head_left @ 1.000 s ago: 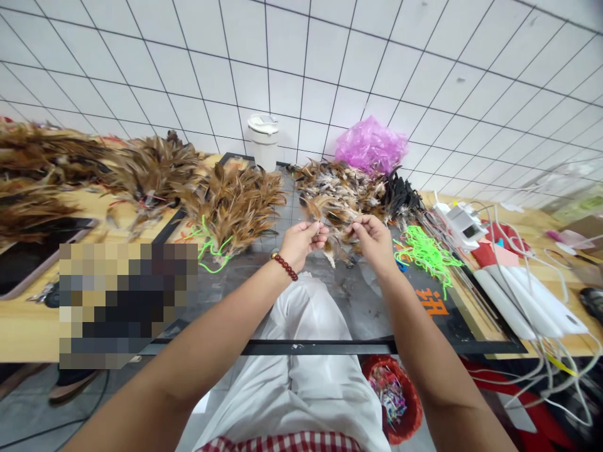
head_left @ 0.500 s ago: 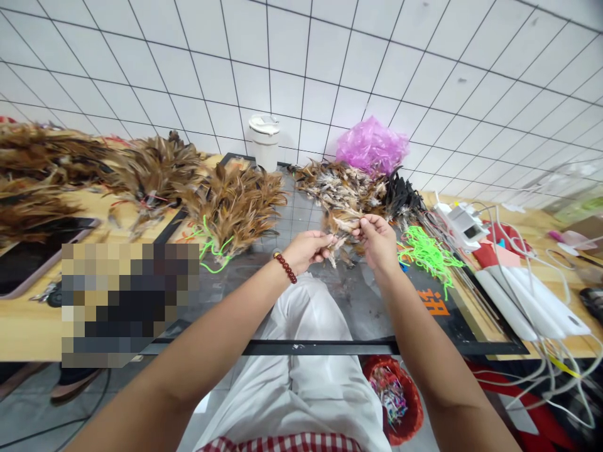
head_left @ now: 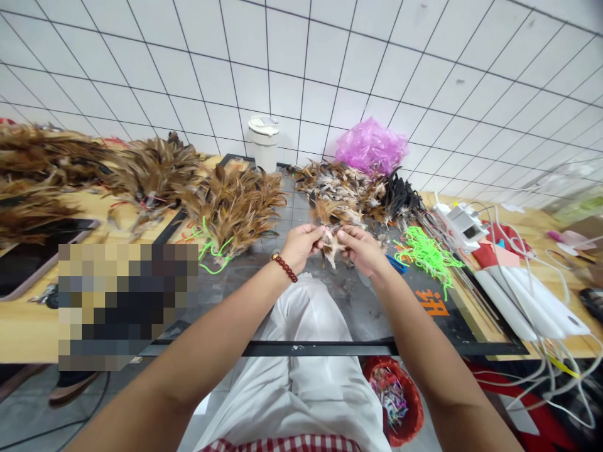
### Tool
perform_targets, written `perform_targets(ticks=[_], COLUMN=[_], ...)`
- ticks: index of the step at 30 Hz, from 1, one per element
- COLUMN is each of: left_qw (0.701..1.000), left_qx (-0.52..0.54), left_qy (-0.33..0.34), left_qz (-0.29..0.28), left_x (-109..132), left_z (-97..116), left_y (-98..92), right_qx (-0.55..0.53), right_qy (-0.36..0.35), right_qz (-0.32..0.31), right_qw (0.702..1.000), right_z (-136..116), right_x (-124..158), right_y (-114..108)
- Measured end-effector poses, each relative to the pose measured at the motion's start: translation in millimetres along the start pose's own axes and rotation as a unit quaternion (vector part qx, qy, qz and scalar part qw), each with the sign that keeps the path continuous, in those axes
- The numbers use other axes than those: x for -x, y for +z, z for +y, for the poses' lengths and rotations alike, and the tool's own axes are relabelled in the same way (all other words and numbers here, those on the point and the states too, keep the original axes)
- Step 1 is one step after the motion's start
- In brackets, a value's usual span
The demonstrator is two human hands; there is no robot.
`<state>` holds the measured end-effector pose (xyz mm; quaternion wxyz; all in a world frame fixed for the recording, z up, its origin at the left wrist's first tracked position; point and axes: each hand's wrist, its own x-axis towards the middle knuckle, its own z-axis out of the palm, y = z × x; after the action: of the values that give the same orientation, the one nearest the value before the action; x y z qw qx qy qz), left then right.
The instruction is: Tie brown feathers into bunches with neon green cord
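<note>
L hand (head_left: 305,243) + small feather tuft (head_left: 332,252) + R hand (head_left: 362,250), all above the desk (head_left: 28,336).
Going L to R: dark-screened device (head_left: 44,251) at the edge, then a brown feather bunch (head_left: 242,204) w/ neon green string (head_left: 214,258) at its base, white lidded cup (head_left: 264,144) behind it by the wall. L hand's mostly closed, thumb & fingers pinching the tuft's left side. Tuft's right b/w the hands, in front of a mixed feather pile (head_left: 346,182). R hand's nearly closed too, pinching the other side. Purple plastic (head_left: 372,147) behind the pile, black feathers (head_left: 400,194) beside it, then green cord heap (head_left: 426,252) & white box (head_left: 464,229).
</note>
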<state>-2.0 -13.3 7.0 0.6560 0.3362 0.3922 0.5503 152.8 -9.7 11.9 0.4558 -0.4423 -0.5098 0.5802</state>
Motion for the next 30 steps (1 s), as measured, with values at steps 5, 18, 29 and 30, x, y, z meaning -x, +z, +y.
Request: perform_targets(ticks=[5, 18, 29, 30], left_qw=[0.999, 0.996, 0.990, 0.990], left_qx=[0.010, 0.019, 0.002, 0.001], left_qy=[0.013, -0.001, -0.144, -0.142], left_qz=[0.052, 0.091, -0.005, -0.006], left_x=[-1, 3, 10, 10], left_z=[1, 7, 4, 4], left_y=[-0.3, 3.1, 6.7, 6.6], right_qx=[0.055, 0.062, 0.036, 0.035], right_qy=[-0.097, -0.186, -0.201, -0.205], right_qz=[0.111, 0.156, 0.094, 0.093], right_qw=[0.987, 0.968, 0.974, 0.974], right_z=[5, 1, 7, 8], right_x=[-5, -2, -1, -1], right_y=[-5, -8, 3, 3])
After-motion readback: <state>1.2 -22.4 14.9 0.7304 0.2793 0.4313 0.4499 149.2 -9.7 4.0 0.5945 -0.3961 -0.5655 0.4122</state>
